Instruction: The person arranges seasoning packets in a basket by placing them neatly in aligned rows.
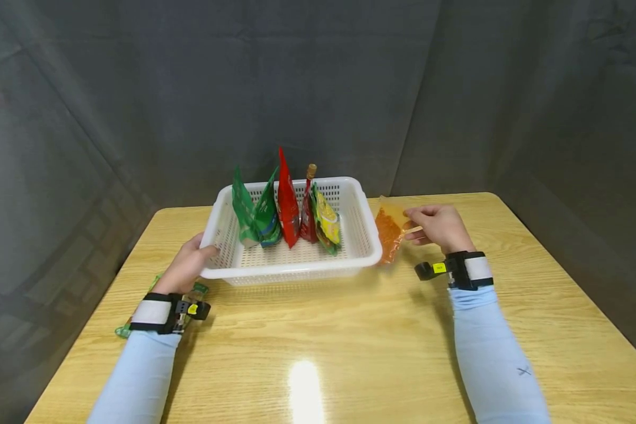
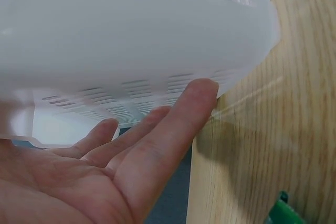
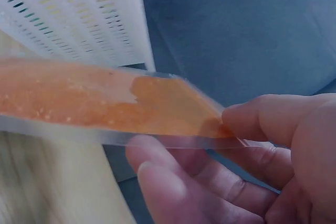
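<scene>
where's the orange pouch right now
In the head view the orange pouch is pinched by the right hand, just outside the right wall of the white basket, its lower end near the wooden table.

Behind my wooden table (image 1: 318, 330) hangs a grey curtain (image 1: 191, 88); a green packet (image 1: 124, 330) lies near the table's left edge.

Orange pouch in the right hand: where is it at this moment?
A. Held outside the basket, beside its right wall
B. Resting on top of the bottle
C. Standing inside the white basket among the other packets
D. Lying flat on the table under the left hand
A: the right hand pinches the orange pouch just outside the right wall of the white basket, not among the packets inside.
</scene>
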